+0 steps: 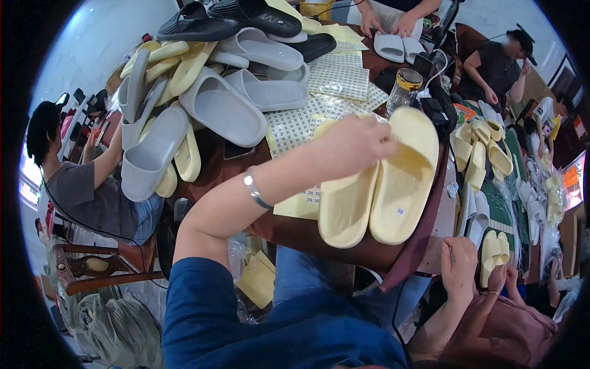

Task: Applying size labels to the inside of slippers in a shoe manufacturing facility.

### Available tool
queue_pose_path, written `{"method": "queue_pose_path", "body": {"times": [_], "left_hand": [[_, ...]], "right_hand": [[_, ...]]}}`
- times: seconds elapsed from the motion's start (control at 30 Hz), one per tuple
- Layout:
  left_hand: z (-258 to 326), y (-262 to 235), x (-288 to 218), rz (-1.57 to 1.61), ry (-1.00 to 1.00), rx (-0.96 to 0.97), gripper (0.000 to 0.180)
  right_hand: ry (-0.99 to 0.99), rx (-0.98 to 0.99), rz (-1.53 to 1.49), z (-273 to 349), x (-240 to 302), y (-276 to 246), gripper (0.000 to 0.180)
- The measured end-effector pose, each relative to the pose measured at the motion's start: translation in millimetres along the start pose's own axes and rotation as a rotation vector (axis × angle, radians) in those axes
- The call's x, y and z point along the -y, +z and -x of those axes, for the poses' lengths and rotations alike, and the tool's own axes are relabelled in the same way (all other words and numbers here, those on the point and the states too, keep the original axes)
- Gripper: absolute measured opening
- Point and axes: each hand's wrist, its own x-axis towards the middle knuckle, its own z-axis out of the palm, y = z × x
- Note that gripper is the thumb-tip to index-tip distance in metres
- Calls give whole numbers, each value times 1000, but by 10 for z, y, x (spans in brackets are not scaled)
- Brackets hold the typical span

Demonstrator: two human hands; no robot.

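Note:
A pair of pale yellow slide sandals lies side by side on the table before me, toes pointing away. The right slide (402,197) has a small round sticker on its heel. My left hand (356,147), with a metal bracelet on its wrist, is over the strap of the left slide (345,209) and hides most of it. Its fingers are curled together beside the right slide's strap; what they pinch, if anything, is hidden. Off the table's right edge, my right hand (459,267) is closed, with a thin greyish bit showing at its fingers.
Grey slides (224,106), yellow and black ones pile up at the left. Sticker sheets (337,80) and a glass jar (404,89) lie beyond my hand. Across the table another person's hands (387,24) handle white slides (398,48). More people and slides line the right side.

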Motion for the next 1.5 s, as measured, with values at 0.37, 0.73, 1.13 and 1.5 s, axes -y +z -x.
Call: {"method": "queue_pose_path", "body": {"times": [0.37,0.73,1.13,1.5], "left_hand": [[385,-1791,1296,-298,-638,-368,37],[1329,-2401,3875,-623,-582,-271,37],[-735,-576,1081,143,-316,-108,42],[-494,336,1084,1,-141,-185,16]], "right_hand": [[-16,21,-1,-176,53,176,9],[-38,-43,-10,-304,129,378,8],[-4,-189,17,-350,82,547,6],[-19,-253,-46,-262,9,576,8]]}}
